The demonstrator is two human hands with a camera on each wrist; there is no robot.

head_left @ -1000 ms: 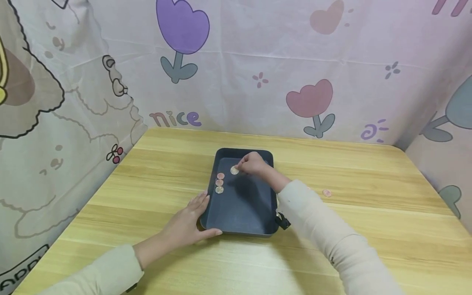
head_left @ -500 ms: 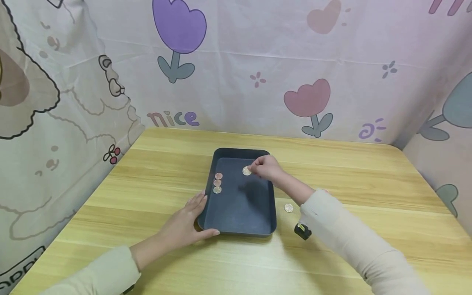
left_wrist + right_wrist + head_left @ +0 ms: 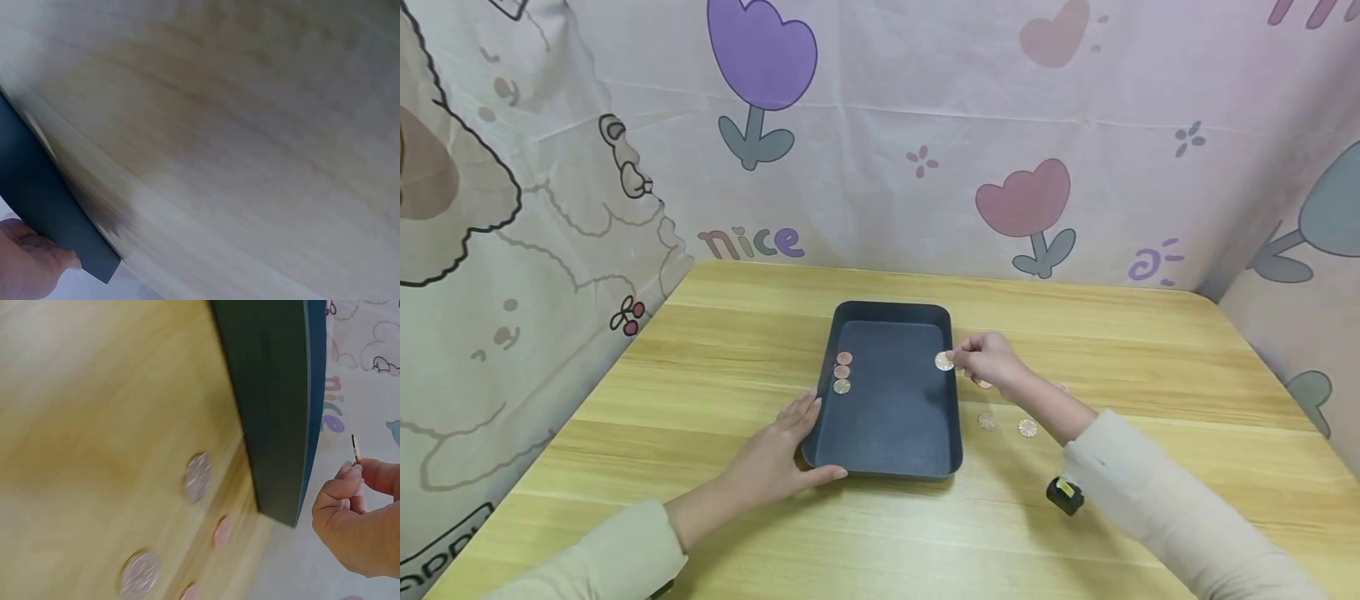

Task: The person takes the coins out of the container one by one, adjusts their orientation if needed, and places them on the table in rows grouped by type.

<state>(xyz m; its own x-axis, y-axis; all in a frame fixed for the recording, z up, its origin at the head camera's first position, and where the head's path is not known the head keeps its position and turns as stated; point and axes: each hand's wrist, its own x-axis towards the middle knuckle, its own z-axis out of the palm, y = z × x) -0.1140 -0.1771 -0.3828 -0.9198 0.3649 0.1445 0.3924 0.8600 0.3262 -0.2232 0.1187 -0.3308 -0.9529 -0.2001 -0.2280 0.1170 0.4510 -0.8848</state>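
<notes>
A dark rectangular baking tray sits on the wooden table. My left hand rests at its near left corner, fingers along the left side and thumb at the front edge. Above the tray's right rim, my right hand pinches a gold-coloured coin between thumb and fingertips. The right wrist view shows this coin edge-on, over the tray wall. Inside the tray, a copper coin, another copper coin and a gold-coloured coin form a column near the left side.
Several loose coins lie right of the tray, among them a silvery coin and a neighbouring coin. The right hand and forearm partly cover others. A small black device is worn beneath the right sleeve. A printed cloth hangs behind the table.
My right hand has moved right with the coin, from over the tray's far middle to its right rim. Coins beneath the forearm have come into sight. The left hand stays at the corner.
</notes>
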